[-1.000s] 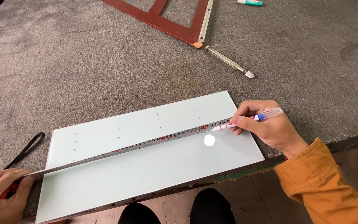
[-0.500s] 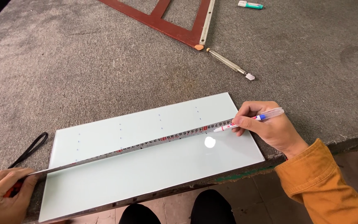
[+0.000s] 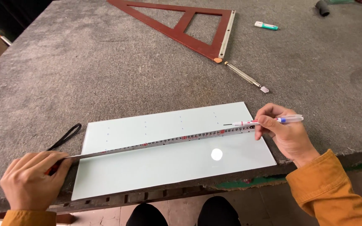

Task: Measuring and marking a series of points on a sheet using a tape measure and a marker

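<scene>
Left hand (image 3: 32,180) gripping tape measure (image 3: 164,141) case off glass pane (image 3: 170,148) left edge; right hand (image 3: 283,134) pinching pen (image 3: 269,121) at pane's right edge, pinning tape; bare table (image 3: 105,75) lying beyond pane.

Single head view, steeply down, close over table (image 3: 105,75).

Left hand (image 3: 32,180) stretches a tape measure (image 3: 160,142) across the glass pane (image 3: 168,167) (pale green); right hand (image 3: 283,134) holds a pen (image 3: 269,121).
</scene>
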